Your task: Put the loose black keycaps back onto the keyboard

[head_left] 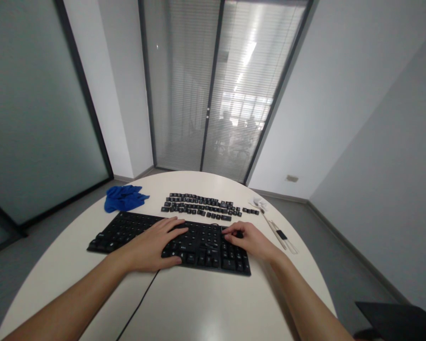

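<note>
A black keyboard (206,265) lies across the white table, with bare key stems showing in its middle part. My left hand (156,244) rests on it with fingers spread, the thumb along the near edge. Over the keyboard's right part, my right hand (252,240) has thumb and fingers drawn together in a pinch. Whatever is between those fingertips is too small to make out. Beyond the keyboard, many loose black keycaps (202,203) stand in rows, and a few more keycaps (251,211) sit to their right.
A crumpled blue cloth (124,197) lies at the table's left. On the right are a white crumpled tissue (258,203), a thin brush-like stick (270,222) and a wire tool with a black middle (281,234). A black cable (138,303) runs toward the near edge of the round table (206,312).
</note>
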`<state>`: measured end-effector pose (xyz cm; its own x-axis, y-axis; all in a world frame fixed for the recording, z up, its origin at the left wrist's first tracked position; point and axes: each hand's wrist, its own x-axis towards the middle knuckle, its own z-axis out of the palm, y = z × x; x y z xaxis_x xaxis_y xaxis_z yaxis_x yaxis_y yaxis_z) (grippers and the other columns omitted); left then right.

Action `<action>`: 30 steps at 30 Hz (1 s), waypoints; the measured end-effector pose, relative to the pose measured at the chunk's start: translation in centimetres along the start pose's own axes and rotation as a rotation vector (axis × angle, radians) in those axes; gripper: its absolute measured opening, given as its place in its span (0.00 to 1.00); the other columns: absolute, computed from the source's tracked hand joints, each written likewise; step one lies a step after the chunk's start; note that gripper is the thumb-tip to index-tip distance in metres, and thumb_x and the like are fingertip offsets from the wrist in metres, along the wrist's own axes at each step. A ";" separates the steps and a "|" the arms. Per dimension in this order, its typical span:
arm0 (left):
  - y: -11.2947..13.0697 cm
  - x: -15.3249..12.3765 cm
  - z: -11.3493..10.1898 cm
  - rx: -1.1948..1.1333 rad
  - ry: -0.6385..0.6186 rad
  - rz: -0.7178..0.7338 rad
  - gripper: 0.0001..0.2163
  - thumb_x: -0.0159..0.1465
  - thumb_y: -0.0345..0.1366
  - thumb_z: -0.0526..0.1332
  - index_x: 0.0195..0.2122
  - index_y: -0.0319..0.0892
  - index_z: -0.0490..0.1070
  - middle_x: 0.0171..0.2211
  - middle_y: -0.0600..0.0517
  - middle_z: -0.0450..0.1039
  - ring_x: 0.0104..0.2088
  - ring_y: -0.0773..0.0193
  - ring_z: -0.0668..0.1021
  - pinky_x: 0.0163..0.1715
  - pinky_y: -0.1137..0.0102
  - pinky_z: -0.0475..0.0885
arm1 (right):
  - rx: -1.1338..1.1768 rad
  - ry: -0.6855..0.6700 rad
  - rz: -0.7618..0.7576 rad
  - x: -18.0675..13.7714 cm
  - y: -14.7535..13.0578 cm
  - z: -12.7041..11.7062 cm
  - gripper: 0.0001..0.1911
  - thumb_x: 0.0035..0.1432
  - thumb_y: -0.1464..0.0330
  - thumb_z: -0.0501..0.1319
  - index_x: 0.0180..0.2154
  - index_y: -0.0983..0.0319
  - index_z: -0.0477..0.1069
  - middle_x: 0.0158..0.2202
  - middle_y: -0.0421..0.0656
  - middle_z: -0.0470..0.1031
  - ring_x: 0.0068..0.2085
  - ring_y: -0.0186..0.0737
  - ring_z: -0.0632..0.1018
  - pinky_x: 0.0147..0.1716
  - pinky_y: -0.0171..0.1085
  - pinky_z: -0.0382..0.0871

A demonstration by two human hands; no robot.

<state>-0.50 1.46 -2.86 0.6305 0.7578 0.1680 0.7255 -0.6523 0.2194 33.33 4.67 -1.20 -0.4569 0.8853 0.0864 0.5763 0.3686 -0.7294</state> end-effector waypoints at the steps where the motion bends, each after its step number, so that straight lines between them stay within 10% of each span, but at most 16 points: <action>1: 0.0 0.0 0.0 -0.001 0.001 0.002 0.33 0.61 0.49 0.65 0.66 0.49 0.60 0.70 0.47 0.54 0.68 0.44 0.59 0.67 0.49 0.57 | -0.012 0.003 -0.002 0.0 0.0 0.0 0.12 0.57 0.63 0.65 0.41 0.59 0.82 0.39 0.45 0.81 0.40 0.45 0.78 0.43 0.42 0.70; 30: -0.2 0.0 0.3 -0.016 0.028 0.021 0.34 0.61 0.50 0.65 0.67 0.50 0.59 0.70 0.46 0.55 0.68 0.43 0.60 0.66 0.48 0.57 | -0.108 -0.042 -0.101 -0.2 -0.5 -0.1 0.12 0.58 0.69 0.63 0.44 0.59 0.81 0.39 0.45 0.81 0.38 0.42 0.78 0.42 0.42 0.73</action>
<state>-0.60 1.61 -3.17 0.6373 0.7443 0.1998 0.7075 -0.6679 0.2310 33.16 4.31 -0.78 -0.5427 0.8306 0.1253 0.5945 0.4852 -0.6412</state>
